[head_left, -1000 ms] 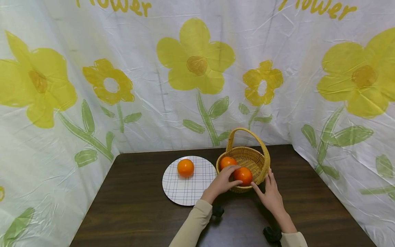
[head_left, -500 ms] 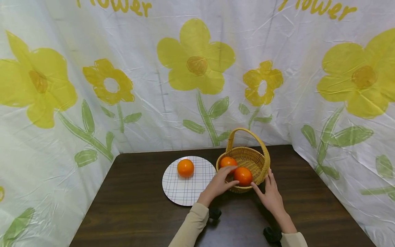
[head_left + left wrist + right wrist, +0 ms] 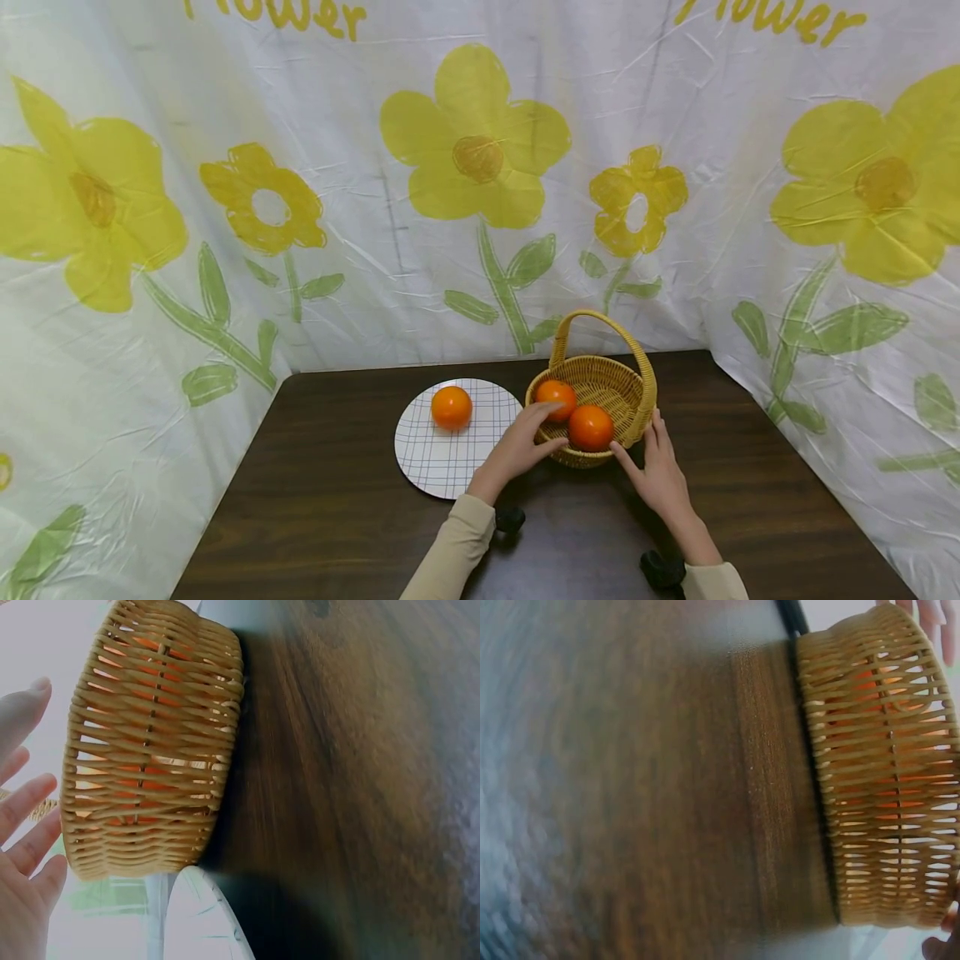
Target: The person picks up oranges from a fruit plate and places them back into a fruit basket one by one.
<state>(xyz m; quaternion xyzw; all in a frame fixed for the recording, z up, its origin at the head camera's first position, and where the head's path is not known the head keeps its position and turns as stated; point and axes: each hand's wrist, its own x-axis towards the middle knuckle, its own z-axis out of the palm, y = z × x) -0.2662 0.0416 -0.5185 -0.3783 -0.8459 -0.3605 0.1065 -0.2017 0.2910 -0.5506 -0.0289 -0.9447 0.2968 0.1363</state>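
Note:
A woven wicker basket [image 3: 609, 380] with a tall handle stands at the back right of the table. Two smooth, round orange fruits lie in it: one [image 3: 555, 395] at the left wall, the other [image 3: 591, 430] by the front rim. My left hand [image 3: 516, 443] hovers at the basket's left front rim, fingers spread and holding nothing. In the left wrist view its fingers [image 3: 30, 806] are beside the upper rim. My right hand [image 3: 663, 483] rests against the right side of the basket, its fingers extended and thumb near the front rim. A third such fruit [image 3: 452, 408] sits on a plate.
The round white plate [image 3: 427, 462] with a dark grid pattern lies left of the basket, close to it. Both stand on a dark wooden table [image 3: 315, 500]. A flower-printed white curtain [image 3: 345, 275] hangs behind and at both sides.
My left hand has drawn back to the left, away from the front fruit in the basket, which it was around before. The right hand and the basket have stayed put.

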